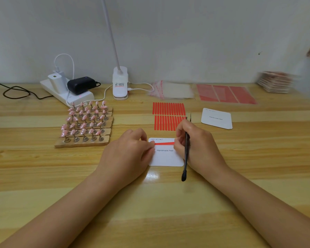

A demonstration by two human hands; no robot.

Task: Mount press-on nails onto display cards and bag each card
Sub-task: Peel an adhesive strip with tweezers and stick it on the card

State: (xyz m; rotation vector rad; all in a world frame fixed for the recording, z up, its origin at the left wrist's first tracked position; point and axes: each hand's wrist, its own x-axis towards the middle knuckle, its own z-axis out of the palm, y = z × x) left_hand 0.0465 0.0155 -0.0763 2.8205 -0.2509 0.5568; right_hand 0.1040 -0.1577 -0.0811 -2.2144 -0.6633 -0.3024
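At the far left of the pale wooden table (43,167), a black cable (16,92) is seen looped, and a white power strip (66,93) carrying a white charger and a black adapter is set beside it. Just in front, pink press-on nails (86,119) are held on metal stands in slotted wooden racks (82,142). A white clip lamp base (120,83) is placed behind, near the wall. The left hand (127,151) is laid on the left edge of the white rounded display card printed "Handmade Nail" (166,156), its fingertips pinching the left end of a red adhesive strip (164,143) stretched across the card. The other end of the strip is pressed by the right hand (195,144), in which black tweezers (186,149) are also gripped, points away from the person. Behind the card, two rows of red strips (168,115) are laid out, with clear bags (172,90) beyond. Further right are found a second white card (217,119), red sheets (225,94) and a blurred stack of cards (276,82).
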